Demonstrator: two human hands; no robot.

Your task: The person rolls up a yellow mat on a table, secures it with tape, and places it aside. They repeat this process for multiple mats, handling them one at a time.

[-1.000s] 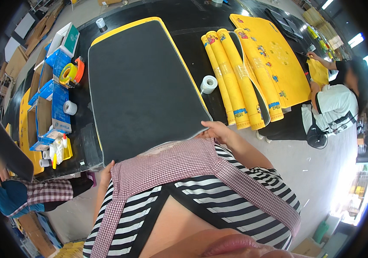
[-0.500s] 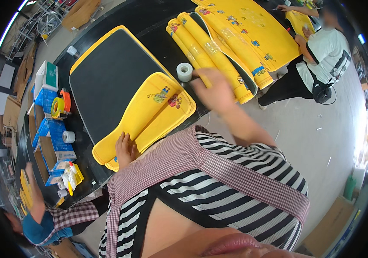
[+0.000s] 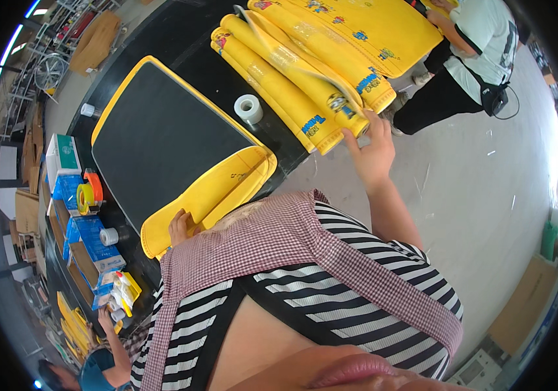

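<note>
A large mat (image 3: 168, 120), black on its upturned face with a yellow rim, lies on the table before me. Its near edge is folded over as a yellow flap (image 3: 210, 193) with small printed figures. My left hand (image 3: 180, 226) grips this flap at its left end, thumb hidden. To the right, several yellow printed mats (image 3: 279, 85) lie rolled or folded side by side, with clear tape on some. My right hand (image 3: 373, 148) pinches the near end of one between thumb and fingers. A white roll of tape (image 3: 248, 109) stands between the black mat and the yellow rolls.
At the left stand blue boxes (image 3: 94, 240), a red-and-yellow tape dispenser (image 3: 89, 192) and another white tape roll (image 3: 108, 236). A flat yellow mat (image 3: 383, 32) covers the far right. Another person (image 3: 474, 65) stands beyond it; one more (image 3: 99, 368) works at lower left.
My right hand has moved from beside the tape roll to the near end of the yellow mats and taken hold. The folded flap sits lower. My left hand stays on it.
</note>
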